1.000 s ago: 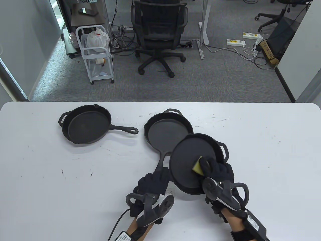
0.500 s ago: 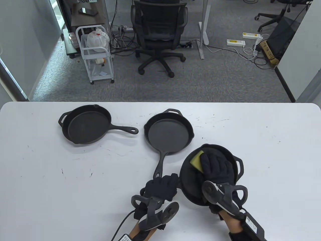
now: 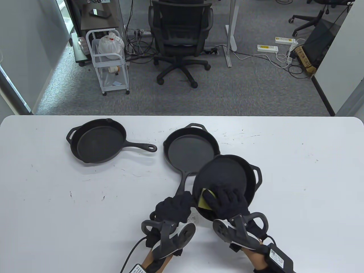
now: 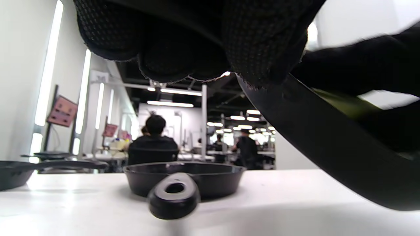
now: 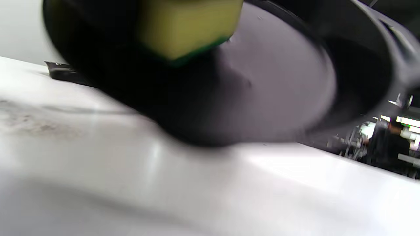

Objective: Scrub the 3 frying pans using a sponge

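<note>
Three black cast-iron pans are in the table view. The left pan and the middle pan lie flat on the white table. I hold the third pan tilted above the table, its far rim overlapping the middle pan. My left hand grips its handle, with the fingers curled around it. My right hand holds the yellow-green sponge against the near left of the pan's inner face. In the right wrist view the sponge lies on the pan.
The middle pan's handle end lies free on the table just ahead of my left hand. An office chair and a white cart stand on the floor beyond the table's far edge.
The held pan swung right and toward me, then back up over the middle pan's rim. My right hand drew the sponge from the pan's far side to its near left edge.
</note>
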`<state>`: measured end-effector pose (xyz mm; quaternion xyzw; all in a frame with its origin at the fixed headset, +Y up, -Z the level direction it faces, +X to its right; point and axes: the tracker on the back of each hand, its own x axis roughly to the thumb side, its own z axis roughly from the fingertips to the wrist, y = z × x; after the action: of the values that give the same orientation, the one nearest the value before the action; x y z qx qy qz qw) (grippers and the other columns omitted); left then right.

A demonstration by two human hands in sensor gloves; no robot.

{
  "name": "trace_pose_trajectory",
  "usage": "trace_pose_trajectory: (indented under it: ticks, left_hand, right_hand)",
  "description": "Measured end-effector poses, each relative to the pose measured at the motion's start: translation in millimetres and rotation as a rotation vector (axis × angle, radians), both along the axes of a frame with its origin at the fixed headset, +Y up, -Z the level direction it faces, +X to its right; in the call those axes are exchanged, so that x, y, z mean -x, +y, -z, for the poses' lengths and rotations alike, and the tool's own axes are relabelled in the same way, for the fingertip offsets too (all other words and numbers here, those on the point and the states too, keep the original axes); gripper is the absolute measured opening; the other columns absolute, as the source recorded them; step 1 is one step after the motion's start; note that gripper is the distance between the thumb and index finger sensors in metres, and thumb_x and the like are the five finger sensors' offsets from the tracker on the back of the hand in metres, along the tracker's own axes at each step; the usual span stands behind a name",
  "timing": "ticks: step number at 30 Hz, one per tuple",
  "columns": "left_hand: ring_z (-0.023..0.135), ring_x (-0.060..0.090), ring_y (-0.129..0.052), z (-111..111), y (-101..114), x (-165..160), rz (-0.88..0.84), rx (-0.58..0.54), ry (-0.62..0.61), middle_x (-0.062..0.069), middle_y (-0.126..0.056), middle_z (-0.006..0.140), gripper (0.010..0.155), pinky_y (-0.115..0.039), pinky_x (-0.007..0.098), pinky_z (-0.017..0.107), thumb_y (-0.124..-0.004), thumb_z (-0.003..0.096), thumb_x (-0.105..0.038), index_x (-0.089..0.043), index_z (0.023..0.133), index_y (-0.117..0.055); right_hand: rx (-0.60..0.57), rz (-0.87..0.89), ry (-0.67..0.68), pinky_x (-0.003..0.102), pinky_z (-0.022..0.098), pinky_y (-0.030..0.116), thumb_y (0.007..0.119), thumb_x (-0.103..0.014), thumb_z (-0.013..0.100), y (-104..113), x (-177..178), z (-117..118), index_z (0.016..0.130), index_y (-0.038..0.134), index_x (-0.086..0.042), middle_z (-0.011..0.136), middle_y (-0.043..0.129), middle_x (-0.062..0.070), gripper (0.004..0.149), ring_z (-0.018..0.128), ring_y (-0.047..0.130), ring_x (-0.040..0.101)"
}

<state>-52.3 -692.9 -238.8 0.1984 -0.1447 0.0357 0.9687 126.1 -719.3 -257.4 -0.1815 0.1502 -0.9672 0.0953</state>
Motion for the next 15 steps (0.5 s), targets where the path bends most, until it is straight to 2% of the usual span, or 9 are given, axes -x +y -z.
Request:
trace_pose_trajectory:
  ticks: [1, 3, 6, 9, 12, 15]
  left_hand:
    - [0.065, 0.021, -0.1, -1, 1, -2, 0.005, 0.015, -0.019, 0.002, -0.097, 0.085, 0.062, -0.084, 0.047, 0.055, -0.095, 0.0368, -0.035, -0.026, 0.097, -0.084]
    - [0.066, 0.02, -0.1, -4, 2, -6, 0.021, -0.002, -0.034, 0.0, -0.097, 0.085, 0.062, -0.085, 0.046, 0.056, -0.095, 0.0365, -0.036, -0.027, 0.097, -0.084]
    - [0.065, 0.02, -0.1, -6, 5, -6, 0.008, -0.017, -0.037, 0.0, -0.097, 0.085, 0.062, -0.085, 0.046, 0.056, -0.095, 0.0362, -0.036, -0.027, 0.097, -0.085]
    - [0.064, 0.021, -0.1, -5, 5, 0, 0.003, -0.053, -0.008, 0.002, -0.097, 0.085, 0.062, -0.085, 0.047, 0.055, -0.094, 0.037, -0.035, -0.025, 0.097, -0.084]
    - [0.062, 0.025, -0.098, -4, 6, 6, -0.044, -0.029, 0.001, 0.007, -0.096, 0.085, 0.062, -0.083, 0.05, 0.053, -0.091, 0.0392, -0.034, -0.02, 0.099, -0.083]
    - [0.062, 0.025, -0.098, -4, 5, 6, -0.026, -0.044, 0.021, 0.008, -0.095, 0.085, 0.062, -0.084, 0.05, 0.053, -0.09, 0.0397, -0.034, -0.019, 0.099, -0.082]
  right_hand:
    - [-0.066, 0.008, -0.053, 0.057, 0.076, 0.049, 0.075, -0.047, 0.043, 4, -4, -1, 0.105, 0.039, -0.043, 0.115, 0.053, -0.001, 0.071, 0.103, 0.064, 0.028]
    - [-0.102, 0.06, -0.104, 0.057, 0.076, 0.049, 0.074, -0.046, 0.044, 10, -12, 1, 0.105, 0.038, -0.042, 0.115, 0.052, -0.001, 0.071, 0.104, 0.062, 0.03]
    - [-0.077, 0.162, -0.224, 0.059, 0.076, 0.048, 0.073, -0.049, 0.044, 16, -38, 10, 0.106, 0.032, -0.038, 0.115, 0.051, 0.002, 0.075, 0.105, 0.061, 0.033]
    - [0.023, 0.218, -0.305, 0.059, 0.075, 0.051, 0.077, -0.047, 0.044, 12, -61, 20, 0.106, 0.039, -0.037, 0.111, 0.061, 0.004, 0.074, 0.093, 0.078, 0.03]
    - [0.069, 0.185, -0.306, 0.058, 0.075, 0.051, 0.079, -0.048, 0.043, 6, -62, 25, 0.106, 0.043, -0.038, 0.11, 0.063, 0.003, 0.073, 0.09, 0.078, 0.026]
    - [0.026, 0.145, -0.323, 0.058, 0.075, 0.052, 0.079, -0.048, 0.043, 6, -55, 25, 0.106, 0.043, -0.037, 0.109, 0.065, 0.003, 0.073, 0.089, 0.079, 0.027]
